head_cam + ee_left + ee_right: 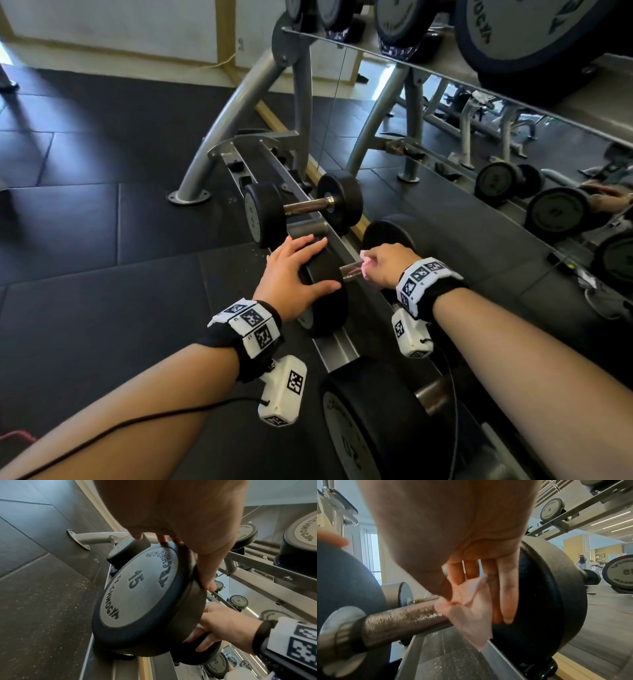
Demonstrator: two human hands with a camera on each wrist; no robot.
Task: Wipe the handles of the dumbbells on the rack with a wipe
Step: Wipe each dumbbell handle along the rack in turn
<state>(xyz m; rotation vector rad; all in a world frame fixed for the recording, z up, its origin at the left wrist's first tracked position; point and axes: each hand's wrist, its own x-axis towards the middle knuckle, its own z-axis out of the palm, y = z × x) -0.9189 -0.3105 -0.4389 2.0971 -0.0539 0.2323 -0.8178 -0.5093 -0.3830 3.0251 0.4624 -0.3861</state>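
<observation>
A black dumbbell marked 15 lies across the low rack rail. My left hand rests flat on its near head, fingers spread and thumb over the rim. My right hand pinches a pale pink wipe against the knurled steel handle, close to the far head. The thumb is in front of the wipe and the fingers hang behind it. The bare left part of the handle shows between the two hands.
A smaller dumbbell sits further along the rail. A larger one lies nearer me. Big dumbbells fill the upper shelf overhead. A mirror behind reflects the rack. Dark rubber floor lies to the left.
</observation>
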